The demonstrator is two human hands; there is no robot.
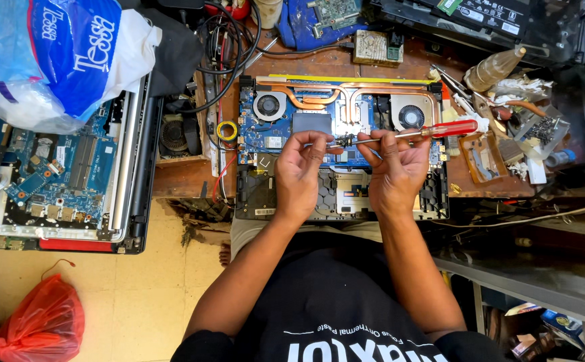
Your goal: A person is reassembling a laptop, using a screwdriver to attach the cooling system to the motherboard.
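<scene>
The right hand (394, 171) grasps a red-handled screwdriver (413, 133), its handle pointing toward three o'clock. The left hand (299, 171) pinches at the screwdriver's tip, fingers closed on something too small to tell. Both hands hover above the opened laptop (272, 134) on the wooden tabletop (178, 177), with a yellow tape roll (226, 130) at nine o'clock.

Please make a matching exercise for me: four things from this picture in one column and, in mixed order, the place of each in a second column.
1. screwdriver
2. orange plastic bag
3. yellow tape roll
4. opened laptop

a. on the floor, lower left
b. on the bench under both hands
c. held in the right hand, tip at the left hand
d. just left of the laptop's left fan

Pairs: 1-c, 2-a, 3-d, 4-b
</scene>
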